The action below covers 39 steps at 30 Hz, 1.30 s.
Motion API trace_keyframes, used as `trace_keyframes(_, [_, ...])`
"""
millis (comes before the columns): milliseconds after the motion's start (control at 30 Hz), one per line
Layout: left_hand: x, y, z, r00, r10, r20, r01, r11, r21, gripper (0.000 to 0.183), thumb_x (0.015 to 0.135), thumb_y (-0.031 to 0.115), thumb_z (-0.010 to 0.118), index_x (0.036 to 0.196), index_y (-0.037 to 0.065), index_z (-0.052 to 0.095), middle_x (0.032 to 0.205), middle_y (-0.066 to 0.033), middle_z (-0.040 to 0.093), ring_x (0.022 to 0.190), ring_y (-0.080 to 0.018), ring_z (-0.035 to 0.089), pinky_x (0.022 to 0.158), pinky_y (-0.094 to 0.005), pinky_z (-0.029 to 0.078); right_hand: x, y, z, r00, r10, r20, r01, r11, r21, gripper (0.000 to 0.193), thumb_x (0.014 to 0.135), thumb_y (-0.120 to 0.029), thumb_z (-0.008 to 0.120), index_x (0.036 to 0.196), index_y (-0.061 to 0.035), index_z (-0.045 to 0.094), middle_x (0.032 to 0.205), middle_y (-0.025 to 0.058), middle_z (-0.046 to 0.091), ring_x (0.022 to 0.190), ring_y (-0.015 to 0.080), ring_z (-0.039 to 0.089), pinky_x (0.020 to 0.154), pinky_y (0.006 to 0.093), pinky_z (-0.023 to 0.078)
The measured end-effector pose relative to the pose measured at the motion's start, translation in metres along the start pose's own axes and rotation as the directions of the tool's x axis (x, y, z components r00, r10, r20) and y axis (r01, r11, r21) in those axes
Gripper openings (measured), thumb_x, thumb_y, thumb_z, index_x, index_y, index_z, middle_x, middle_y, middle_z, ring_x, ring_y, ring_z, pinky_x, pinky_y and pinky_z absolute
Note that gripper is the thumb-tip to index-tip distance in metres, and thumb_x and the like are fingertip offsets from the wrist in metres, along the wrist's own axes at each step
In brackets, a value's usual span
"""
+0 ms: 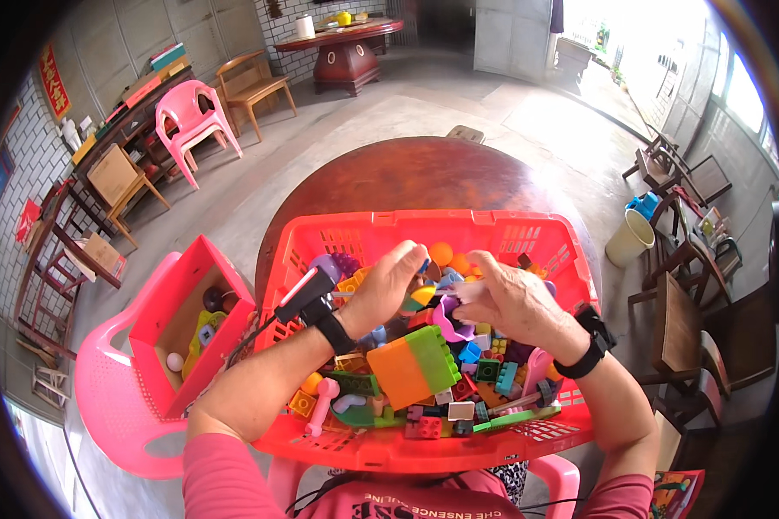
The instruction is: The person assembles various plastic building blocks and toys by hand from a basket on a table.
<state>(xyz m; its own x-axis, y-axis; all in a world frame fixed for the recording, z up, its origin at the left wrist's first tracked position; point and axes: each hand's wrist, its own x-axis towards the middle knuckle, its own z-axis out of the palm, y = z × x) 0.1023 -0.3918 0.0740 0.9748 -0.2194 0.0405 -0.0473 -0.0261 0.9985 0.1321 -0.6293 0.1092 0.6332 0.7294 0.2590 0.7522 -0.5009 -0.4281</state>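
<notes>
Left hand point(389, 284): fingers curled inward, partly closed. A small blue piece point(424, 265) shows at the fingertips; whether it is gripped cannot be determined. A yellow-and-green piece point(422, 296) lies just beside these fingers, toward the right hand point(518, 301). Right hand: half open, fingers bent and pointing inward; its hold cannot be determined, as the fingertips are partly hidden. A purple piece point(446, 322) sits just beneath its fingers. An orange-and-green block point(414, 367) lies below both hands, nearer the wearer. Beneath the hands, a red basket point(424, 457) contains assorted toy pieces and rests on the round desk point(389, 177). Left of the left hand, a red box point(156, 355) rests on a pink chair point(108, 389).
</notes>
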Motion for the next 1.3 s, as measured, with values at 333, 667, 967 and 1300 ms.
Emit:
trace_keyframes(333, [-0.014,0.005,0.022,0.948,0.303,0.097,-0.316,0.863,0.394,0.037,0.100,0.038,0.048,0.103,0.001,0.050,0.079,-0.0172,0.062,0.079,-0.0324,0.066,0.069,-0.0388,0.049,0.005,-0.011,0.022,0.977,0.138,0.162,-0.201,0.842,0.500,0.040,0.090,-0.040,0.061,0.099,-0.0006,0.061,0.083,0.0200,0.065,0.078,0.0347,0.067,0.068,0.0441,0.050])
trace_keyframes(667, [-0.017,0.008,0.024,0.959,0.274,0.078,-0.282,0.878,0.386,0.041,0.098,0.045,0.053,0.105,0.004,0.050,0.078,-0.0088,0.059,0.073,-0.0170,0.062,0.067,-0.0322,0.049,0.002,-0.015,0.024,0.991,0.092,0.101,-0.125,0.909,0.398,0.042,0.095,-0.042,0.055,0.093,-0.0002,0.057,0.081,0.0213,0.065,0.078,0.0386,0.065,0.067,0.0473,0.048])
trace_keyframes(967, [-0.017,0.015,0.027,0.987,0.125,0.103,-0.132,0.989,0.060,0.033,0.104,0.040,0.045,0.102,0.007,0.049,0.088,0.0021,0.049,0.083,-0.0045,0.044,0.074,-0.0212,0.038,0.002,-0.024,0.027,0.997,0.076,0.015,-0.076,0.912,0.404,0.044,0.095,-0.042,0.054,0.086,0.0006,0.054,0.079,0.0218,0.064,0.080,0.0408,0.063,0.068,0.0480,0.048])
trace_keyframes(1300, [-0.008,0.015,0.025,0.997,0.007,0.082,-0.009,1.000,0.013,0.031,0.106,0.035,0.042,0.092,0.008,0.051,0.083,0.0048,0.046,0.080,-0.0040,0.041,0.072,-0.0214,0.036,0.009,-0.019,0.043,0.958,0.267,0.102,-0.274,0.761,0.588,0.046,0.096,-0.044,0.052,0.087,0.0006,0.062,0.080,0.0199,0.065,0.079,0.0354,0.065,0.069,0.0450,0.048])
